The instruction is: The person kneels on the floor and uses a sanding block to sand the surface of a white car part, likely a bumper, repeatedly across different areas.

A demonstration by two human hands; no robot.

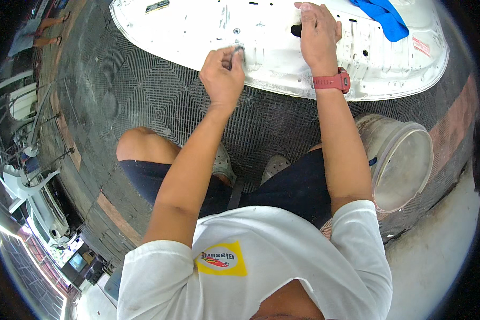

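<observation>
A white painted metal vehicle panel (277, 69), with holes and raised ribs, lies in front of me. My left hand (223, 77) is closed in a pinch against its near edge, left of the middle. A small dark grey bit (239, 50) shows at the fingertips, too little of it to name. Farther up, my right hand (319, 40) rests on the panel with its fingers laid forward over the surface. Beside it is a black oval spot (296, 30), which looks like an opening. Around my right wrist sits a red watch (332, 82).
A blue cloth (385, 20) is draped over the panel's far right. Right of my leg stands a dirty translucent bucket (405, 165) on black grid floor matting (149, 80). Vehicle body parts (29, 186) stand at the left, and another person's legs (48, 32) show at upper left.
</observation>
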